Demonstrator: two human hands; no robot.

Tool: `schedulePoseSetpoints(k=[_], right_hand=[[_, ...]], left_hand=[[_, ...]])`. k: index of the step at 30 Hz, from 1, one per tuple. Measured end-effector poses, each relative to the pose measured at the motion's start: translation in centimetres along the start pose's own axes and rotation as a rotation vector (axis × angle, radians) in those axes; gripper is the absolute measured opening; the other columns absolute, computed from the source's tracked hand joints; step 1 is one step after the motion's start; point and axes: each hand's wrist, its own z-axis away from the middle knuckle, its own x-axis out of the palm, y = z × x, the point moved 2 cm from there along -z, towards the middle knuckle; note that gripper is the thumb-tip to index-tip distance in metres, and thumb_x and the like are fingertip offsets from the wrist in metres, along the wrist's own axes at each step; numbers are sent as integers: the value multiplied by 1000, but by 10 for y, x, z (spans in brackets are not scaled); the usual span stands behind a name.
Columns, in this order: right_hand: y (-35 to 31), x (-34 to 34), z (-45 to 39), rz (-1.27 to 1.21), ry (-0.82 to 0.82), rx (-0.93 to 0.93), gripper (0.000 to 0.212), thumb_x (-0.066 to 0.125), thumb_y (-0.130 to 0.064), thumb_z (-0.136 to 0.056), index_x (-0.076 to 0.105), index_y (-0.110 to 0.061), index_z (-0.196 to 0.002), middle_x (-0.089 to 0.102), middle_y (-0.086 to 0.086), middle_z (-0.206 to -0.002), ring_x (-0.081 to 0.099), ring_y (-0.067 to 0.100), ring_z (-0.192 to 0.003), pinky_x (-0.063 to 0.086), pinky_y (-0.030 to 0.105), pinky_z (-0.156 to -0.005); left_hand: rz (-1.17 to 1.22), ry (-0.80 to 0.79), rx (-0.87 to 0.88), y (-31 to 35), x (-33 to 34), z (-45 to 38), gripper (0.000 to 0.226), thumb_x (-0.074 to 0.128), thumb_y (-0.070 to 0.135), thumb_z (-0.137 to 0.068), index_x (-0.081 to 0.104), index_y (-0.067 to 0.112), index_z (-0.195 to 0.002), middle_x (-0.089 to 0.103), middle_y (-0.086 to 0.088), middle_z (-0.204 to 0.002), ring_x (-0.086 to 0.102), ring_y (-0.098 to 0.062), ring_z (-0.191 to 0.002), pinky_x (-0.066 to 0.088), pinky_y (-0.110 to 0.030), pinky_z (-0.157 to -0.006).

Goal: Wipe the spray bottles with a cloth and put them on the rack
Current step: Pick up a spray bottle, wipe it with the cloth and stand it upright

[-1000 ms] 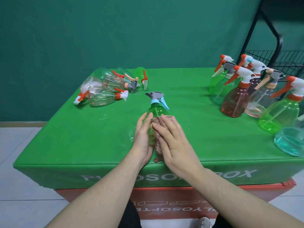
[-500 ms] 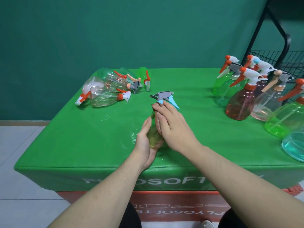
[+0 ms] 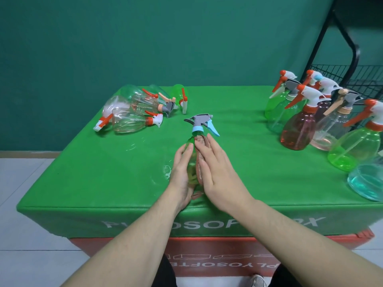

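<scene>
A green spray bottle (image 3: 191,162) with a grey head and blue trigger stands near the middle of the green table (image 3: 83,172). My left hand (image 3: 181,177) holds its left side. My right hand (image 3: 217,175) presses a brownish cloth (image 3: 202,141) flat against its right side, fingers reaching up near the neck. Most of the bottle's body is hidden between my hands. A black wire rack (image 3: 342,75) stands at the far right behind the table.
Several clear and green spray bottles (image 3: 132,119) lie on their sides at the back left. Several upright bottles (image 3: 298,129), green, pink, clear and teal, crowd the table's right side in front of the rack.
My right hand with the cloth slid up to the bottle's neck, then came back down its side. The left hand kept its hold.
</scene>
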Motion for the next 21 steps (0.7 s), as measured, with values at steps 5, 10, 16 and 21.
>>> schedulePoseSetpoints(k=[5,10,16,21], right_hand=[[3,8,21,54,-17,-52,53,26,-38,-107,30,-28,-158,8,0,-170,3,18,-157,7,34,-128],[10,10,35,100,-47,-71,54,30,-41,-106,21,-37,-160,2,-5,-171,2,22,-158,15,43,-127],[4,4,31,-45,-48,23,54,29,-46,-105,22,-39,-159,-1,-16,-169,-4,6,-156,8,34,-128],[5,-7,10,-108,41,60,51,31,-37,-106,27,-37,-156,13,-8,-169,8,7,-155,12,36,-127]], left_hand=[[134,37,20,3,2,3,80,78,42,-84,46,5,-148,68,-24,-129,70,-36,-114,61,-41,-91],[131,47,29,5,3,5,78,76,41,-79,47,10,-145,70,-26,-124,72,-40,-107,60,-48,-93],[84,1,51,4,0,3,83,83,38,-77,49,8,-146,67,-23,-130,67,-39,-119,52,-51,-106],[-20,-91,24,1,3,3,72,79,37,-81,55,13,-144,70,-13,-131,70,-26,-113,59,-38,-89]])
